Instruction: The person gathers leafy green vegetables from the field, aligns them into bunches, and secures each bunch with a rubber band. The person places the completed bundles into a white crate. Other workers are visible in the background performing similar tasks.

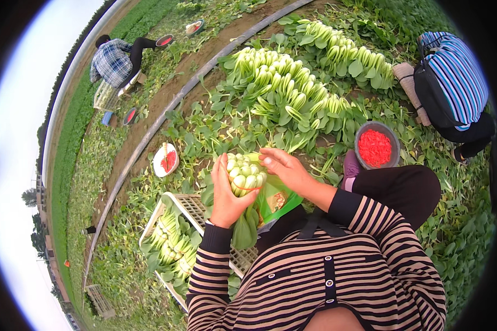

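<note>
My left hand point(224, 198) is wrapped round the left side of a bundle of bok choy point(242, 172), its pale green bases facing up and leaves hanging below. A thin red band point(241, 189) crosses the bundle near my left thumb. At the bundle's upper right is my right hand point(288, 170), fingers bent and closed at the tips beside a yellow-green strip; what they pinch is too small to make out. Under the right hand, a green plastic bag point(280, 205) lies by my lap. A pale plastic crate point(189, 209) stands below the left hand, with bok choy bundles point(174, 243) in it.
Rows of bok choy point(281, 80) lie on the leafy ground ahead. A grey tub point(358, 148) of red bands is by my right foot, and a white bowl point(158, 161) sits left. A long grey pipe point(149, 132) runs diagonally. Other people crouch far left and right.
</note>
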A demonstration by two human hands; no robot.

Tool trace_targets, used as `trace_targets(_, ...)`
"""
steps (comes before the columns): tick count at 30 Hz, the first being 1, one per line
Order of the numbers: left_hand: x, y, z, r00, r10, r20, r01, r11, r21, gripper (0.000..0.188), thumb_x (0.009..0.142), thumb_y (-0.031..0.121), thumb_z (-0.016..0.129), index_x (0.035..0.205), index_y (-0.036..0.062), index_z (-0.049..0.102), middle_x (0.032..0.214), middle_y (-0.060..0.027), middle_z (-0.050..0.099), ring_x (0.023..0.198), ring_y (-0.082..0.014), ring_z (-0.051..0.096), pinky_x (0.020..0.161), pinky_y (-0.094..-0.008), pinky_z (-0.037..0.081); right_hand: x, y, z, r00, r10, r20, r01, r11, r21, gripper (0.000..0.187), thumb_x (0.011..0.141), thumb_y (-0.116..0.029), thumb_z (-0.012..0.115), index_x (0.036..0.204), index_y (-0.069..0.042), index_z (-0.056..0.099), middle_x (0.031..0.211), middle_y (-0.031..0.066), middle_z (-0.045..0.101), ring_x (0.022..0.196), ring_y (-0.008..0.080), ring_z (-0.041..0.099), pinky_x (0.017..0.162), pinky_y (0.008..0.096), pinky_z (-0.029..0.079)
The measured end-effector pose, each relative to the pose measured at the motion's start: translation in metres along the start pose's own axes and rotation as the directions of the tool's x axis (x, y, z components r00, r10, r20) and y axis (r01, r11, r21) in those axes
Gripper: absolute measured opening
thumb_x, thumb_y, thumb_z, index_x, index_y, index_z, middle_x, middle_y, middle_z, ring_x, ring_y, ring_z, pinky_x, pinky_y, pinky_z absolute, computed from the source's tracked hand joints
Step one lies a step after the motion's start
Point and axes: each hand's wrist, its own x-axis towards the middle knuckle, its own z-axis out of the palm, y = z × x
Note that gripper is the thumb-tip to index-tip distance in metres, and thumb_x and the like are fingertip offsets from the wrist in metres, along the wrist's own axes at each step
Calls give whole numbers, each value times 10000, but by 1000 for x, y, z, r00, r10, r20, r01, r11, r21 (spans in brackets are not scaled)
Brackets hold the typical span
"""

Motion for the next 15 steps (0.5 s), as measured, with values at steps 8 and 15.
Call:
trace_targets(8, 5, -3, 1, 989, 90, 118, -92, 996, 11, 1017, 686, 181, 750, 1507, -25, 186, 1539, -272, 163, 1435, -402, 231, 1153, -437, 260, 20, -30, 31, 794, -516, 321, 586, 513, -627, 681, 861, -427, 639, 1392, -41, 461, 1404, 203, 486, 1274, 375, 491, 1055, 427, 410)
trace_targets(15, -2, -24, -9, 999, -16, 47, 31, 941, -338, 494, 921, 47, 507, 1409, -8, 453, 1568, -224, 182, 1399, -323, 339, 1106, -390, 344, 20, -25, 31, 760, -573, 308, 618, 489, -615, 523, 840, -306, 664, 1280, -47, 551, 1334, 179, 554, 1179, 351, 569, 974, 420, 473)
